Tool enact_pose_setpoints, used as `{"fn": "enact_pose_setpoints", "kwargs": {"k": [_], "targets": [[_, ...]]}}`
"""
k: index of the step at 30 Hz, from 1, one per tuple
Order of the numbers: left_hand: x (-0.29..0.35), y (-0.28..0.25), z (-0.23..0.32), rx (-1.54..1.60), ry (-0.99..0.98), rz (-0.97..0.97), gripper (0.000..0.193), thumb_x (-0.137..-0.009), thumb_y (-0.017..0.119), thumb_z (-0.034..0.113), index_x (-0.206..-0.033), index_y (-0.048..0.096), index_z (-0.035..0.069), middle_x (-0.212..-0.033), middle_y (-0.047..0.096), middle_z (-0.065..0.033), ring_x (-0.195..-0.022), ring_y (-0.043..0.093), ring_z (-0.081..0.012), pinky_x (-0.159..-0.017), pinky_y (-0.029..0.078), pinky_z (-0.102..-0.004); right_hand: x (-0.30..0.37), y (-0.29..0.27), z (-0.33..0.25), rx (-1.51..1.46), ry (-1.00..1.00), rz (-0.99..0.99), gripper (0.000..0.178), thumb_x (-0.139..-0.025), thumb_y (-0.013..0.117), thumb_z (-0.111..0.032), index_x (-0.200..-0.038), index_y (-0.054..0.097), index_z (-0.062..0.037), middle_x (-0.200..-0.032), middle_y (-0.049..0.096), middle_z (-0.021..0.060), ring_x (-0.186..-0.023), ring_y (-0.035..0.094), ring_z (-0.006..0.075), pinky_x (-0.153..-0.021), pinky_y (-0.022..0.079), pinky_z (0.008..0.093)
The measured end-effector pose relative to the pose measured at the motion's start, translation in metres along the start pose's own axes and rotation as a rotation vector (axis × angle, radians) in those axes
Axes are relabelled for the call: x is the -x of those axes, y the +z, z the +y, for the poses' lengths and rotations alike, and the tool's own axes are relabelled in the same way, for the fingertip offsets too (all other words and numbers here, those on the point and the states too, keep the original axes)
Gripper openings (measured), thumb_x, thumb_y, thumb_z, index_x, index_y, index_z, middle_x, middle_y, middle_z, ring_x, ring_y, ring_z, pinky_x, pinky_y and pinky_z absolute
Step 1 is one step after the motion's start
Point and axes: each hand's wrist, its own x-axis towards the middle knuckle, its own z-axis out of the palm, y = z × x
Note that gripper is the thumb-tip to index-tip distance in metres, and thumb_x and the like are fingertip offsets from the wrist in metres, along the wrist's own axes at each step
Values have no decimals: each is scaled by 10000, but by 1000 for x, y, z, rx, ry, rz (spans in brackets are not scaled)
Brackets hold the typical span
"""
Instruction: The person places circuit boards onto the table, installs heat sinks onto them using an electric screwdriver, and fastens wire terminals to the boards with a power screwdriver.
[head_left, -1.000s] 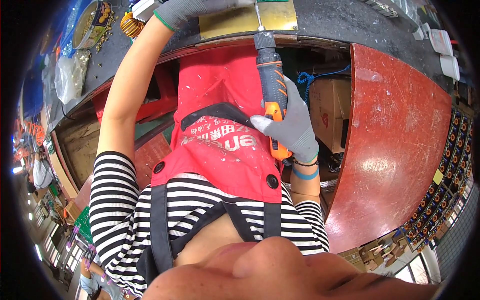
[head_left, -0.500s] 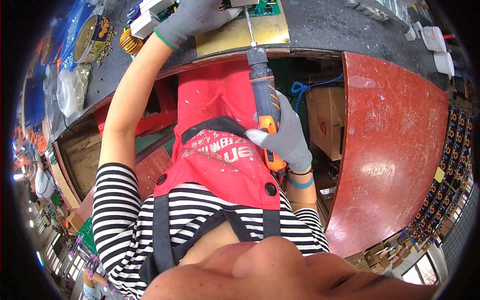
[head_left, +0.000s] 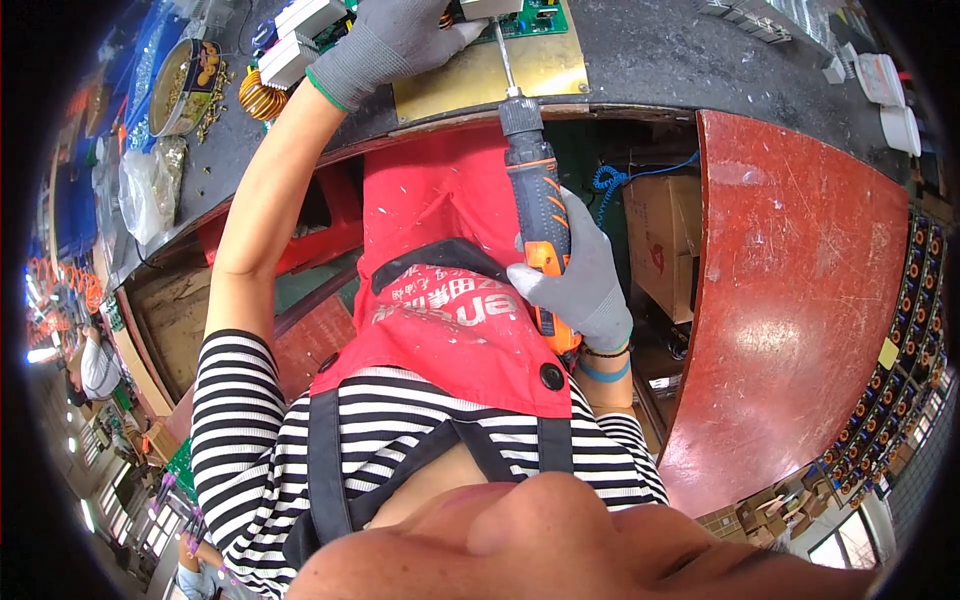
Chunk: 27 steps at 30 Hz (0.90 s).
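Note:
My right hand (head_left: pixel 592 285), in a grey glove, is wrapped round a black-and-orange electric screwdriver (head_left: pixel 537 190). Its long metal bit (head_left: pixel 506 58) points away from me and reaches the near edge of a green circuit board (head_left: pixel 548 20) at the top of the view. My left hand (head_left: pixel 395 42), also gloved, lies over the board's left part, its thumb stretched rightward along the near edge. It appears to grip the board, though the other fingers are mostly hidden. Under the board's near side is a brass-coloured plate (head_left: pixel 450 98). White heatsinks (head_left: pixel 288 60) and a copper coil (head_left: pixel 262 97) are beside my left wrist.
On the dark worktop (head_left: pixel 640 70), a tub of small screws (head_left: pixel 187 88) and a clear plastic bag (head_left: pixel 150 195) stand at left. White cups (head_left: pixel 890 100) are far right. A red panel (head_left: pixel 790 290) stands right of my right arm, with a cardboard box (head_left: pixel 660 235) beneath the worktop.
The whole view has shifted slightly, with things appearing a little further right and lower. Both hands keep their places, and the bit stays at the board's edge.

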Motion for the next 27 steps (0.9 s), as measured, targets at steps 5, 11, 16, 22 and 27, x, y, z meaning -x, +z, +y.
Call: {"fn": "enact_pose_setpoints", "kwargs": {"k": [5,11,16,22,27], "targets": [[2,2,-1,-8,-1,24,577,-714,739,114,-1272,599,72,-984,628,-163,-901,621,-381,-782,511,-448,-3,-4,-1,-333,33,-141,769,-680,739,-81,-1368,422,50,-933,628,130,-700,640,176,-622,539,313],[5,0,-5,-8,12,-6,600,-718,719,95,-1300,578,74,-983,623,-174,-891,617,-386,-782,508,-448,-9,6,19,-1160,90,-380,851,-655,683,-92,-1419,354,86,-891,540,122,-567,578,189,-465,512,298],[-3,-2,8,20,-56,-60,635,-712,695,54,-1329,550,47,-999,622,-198,-911,615,-405,-786,507,-451,-14,10,33,-1570,48,-619,883,-708,658,-80,-1481,257,69,-940,502,125,-628,579,202,-490,563,325],[6,0,5,-31,-42,-26,690,-701,708,89,-1371,543,71,-1113,629,-215,-1018,618,-406,-868,507,-441,-20,20,45,-1740,23,-752,884,-744,651,-91,-1506,229,60,-946,510,118,-633,585,203,-496,574,325],[2,-1,12,83,-89,-58,661,-705,704,57,-1348,550,50,-1060,637,-215,-967,640,-391,-817,517,-406,-22,34,47,-1836,-116,-855,781,-781,612,-173,-1461,305,58,-967,493,116,-640,560,171,-495,530,282]]}}
